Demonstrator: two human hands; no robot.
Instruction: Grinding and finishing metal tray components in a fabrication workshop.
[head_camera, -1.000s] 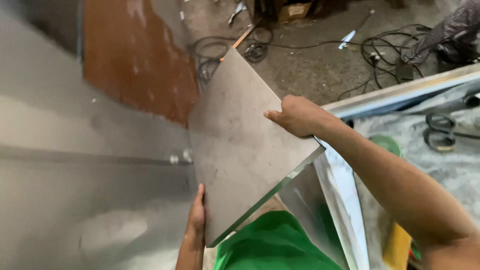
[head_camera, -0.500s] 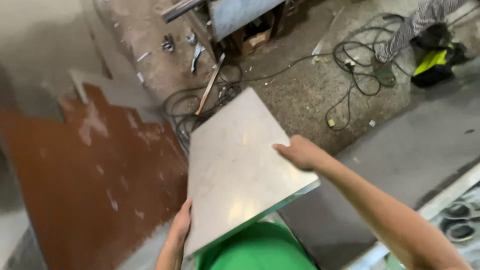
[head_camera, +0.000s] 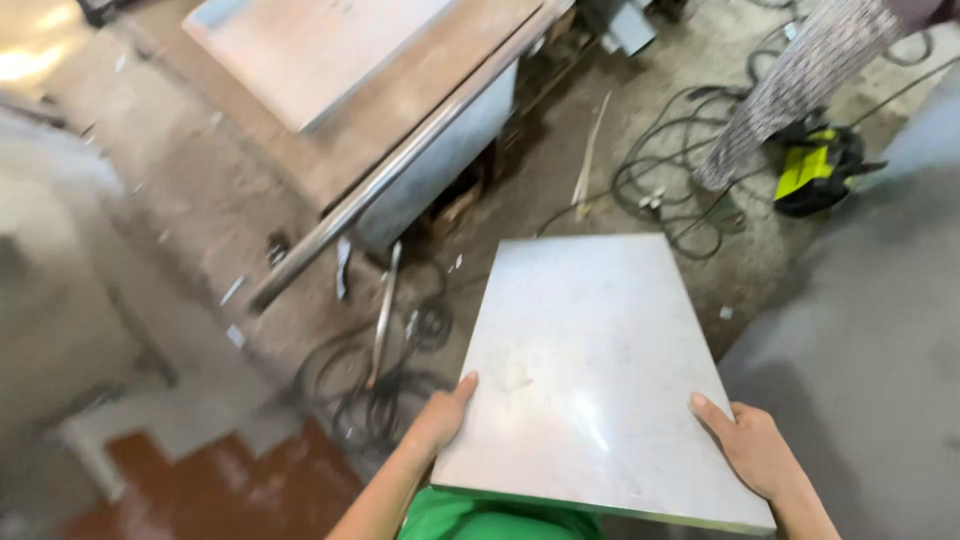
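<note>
Flat rectangular metal sheet (head_camera: 590, 370), pale grey and dull, with faint scuffs and a soft bright glare near the lower middle; thin edge showing greenish along the near side. Held out level in front of the body, above the floor (head_camera: 200, 200), near edge close over a green garment (head_camera: 490, 520), far edge pointing toward a tangle of black cables (head_camera: 670, 180). Left hand (head_camera: 440, 415) clamped on the left near edge, thumb lying on top of the sheet, remaining fingers hidden beneath. Right hand (head_camera: 755, 450) closed on the right near edge likewise, thumb on top, other fingers curled under and out of sight. Both hands well apart, one at each side of the sheet. Further off, upper left, a long worktop (head_camera: 420, 110) with a brownish top and another pale sheet (head_camera: 310, 50) lying on it. Loose coils of cable (head_camera: 380, 390) on the floor just left of the held sheet. At upper right, a patterned trouser leg (head_camera: 790, 90) of another person, and beside it a yellow-green and black power tool (head_camera: 815, 170) on the floor. Reddish-brown patch (head_camera: 220, 490) on the floor at lower left. Left part of the view blurred.
</note>
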